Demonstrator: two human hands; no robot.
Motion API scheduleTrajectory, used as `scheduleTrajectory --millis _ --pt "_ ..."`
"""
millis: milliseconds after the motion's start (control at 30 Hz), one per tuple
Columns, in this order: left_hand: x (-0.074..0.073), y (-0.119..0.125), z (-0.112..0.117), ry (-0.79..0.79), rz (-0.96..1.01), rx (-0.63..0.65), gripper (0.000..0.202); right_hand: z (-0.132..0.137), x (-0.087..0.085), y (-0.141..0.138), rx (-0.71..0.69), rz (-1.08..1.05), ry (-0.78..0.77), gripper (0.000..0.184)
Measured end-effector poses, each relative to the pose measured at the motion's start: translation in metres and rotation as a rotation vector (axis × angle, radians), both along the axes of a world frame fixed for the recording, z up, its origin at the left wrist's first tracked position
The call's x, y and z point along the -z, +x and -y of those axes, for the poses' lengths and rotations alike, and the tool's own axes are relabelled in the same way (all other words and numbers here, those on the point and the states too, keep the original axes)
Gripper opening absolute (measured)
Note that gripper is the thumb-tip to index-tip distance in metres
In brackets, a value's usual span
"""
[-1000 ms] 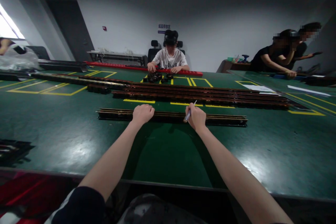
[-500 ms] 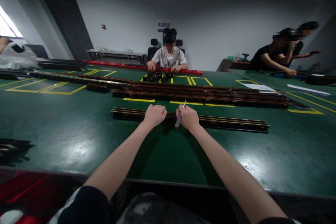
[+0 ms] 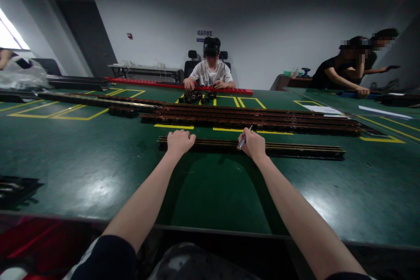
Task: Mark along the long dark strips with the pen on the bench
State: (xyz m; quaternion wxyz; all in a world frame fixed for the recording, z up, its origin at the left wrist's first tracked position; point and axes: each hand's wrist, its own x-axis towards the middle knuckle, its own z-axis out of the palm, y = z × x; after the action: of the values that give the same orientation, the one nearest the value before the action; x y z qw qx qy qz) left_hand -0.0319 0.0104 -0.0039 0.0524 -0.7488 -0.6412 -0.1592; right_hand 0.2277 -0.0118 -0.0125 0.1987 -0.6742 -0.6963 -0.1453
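A long dark rail (image 3: 213, 145) with thin brass-coloured strips along its top lies crosswise on the green table in front of me. My left hand (image 3: 180, 143) is closed over the rail near its left end, knuckles up. Around a small screwdriver (image 3: 242, 142) with a greyish, partly clear handle, my right hand (image 3: 254, 144) is closed; the metal shaft points up and away. That hand also rests against the rail, right of its middle. The fingertips of both hands are hidden behind the rail.
Behind the rail lies a bundle of similar rails (image 3: 249, 118). Yellow tape marks (image 3: 173, 127) line the green table (image 3: 216, 201). Opposite, a person (image 3: 210, 72) handles small dark parts (image 3: 193, 96) beside a red bar (image 3: 147, 82). More dark pieces (image 3: 19, 190) lie near left.
The rail has shifted to the right and turned slightly, its right end now farther from me. My left hand has moved left along it, and my right hand has moved right with the screwdriver.
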Motion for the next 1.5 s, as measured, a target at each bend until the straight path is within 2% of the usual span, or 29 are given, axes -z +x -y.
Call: scheduleTrajectory --millis 200,400,533,767,933,1100,1267,1500 --pt "0.002 0.005 0.003 -0.029 0.084 0.036 0.050 0.002 -0.002 -0.004 -0.041 0.033 0.030 0.027" --pt "0.008 0.022 0.006 0.041 0.081 0.092 0.045 0.009 0.000 -0.028 -0.136 0.074 0.147 0.026" --pt "0.012 0.032 0.007 0.094 0.063 0.151 0.045 0.013 0.003 -0.045 -0.232 0.037 0.094 0.025" --pt "0.016 0.034 0.005 0.095 0.085 0.242 0.044 0.009 0.005 -0.048 -0.148 -0.081 0.022 0.021" --pt "0.016 0.038 0.003 0.110 0.096 0.298 0.038 0.006 -0.001 -0.044 -0.060 -0.111 -0.052 0.021" --pt "0.018 0.043 0.005 0.159 0.058 0.314 0.041 0.005 -0.006 -0.040 -0.025 -0.114 -0.112 0.022" --pt "0.013 0.038 0.008 0.158 0.075 0.270 0.041 0.003 -0.005 -0.035 0.003 -0.084 -0.115 0.023" --pt "0.007 0.015 0.002 0.163 0.143 0.010 0.044 0.002 -0.006 -0.023 0.048 -0.062 -0.121 0.022"
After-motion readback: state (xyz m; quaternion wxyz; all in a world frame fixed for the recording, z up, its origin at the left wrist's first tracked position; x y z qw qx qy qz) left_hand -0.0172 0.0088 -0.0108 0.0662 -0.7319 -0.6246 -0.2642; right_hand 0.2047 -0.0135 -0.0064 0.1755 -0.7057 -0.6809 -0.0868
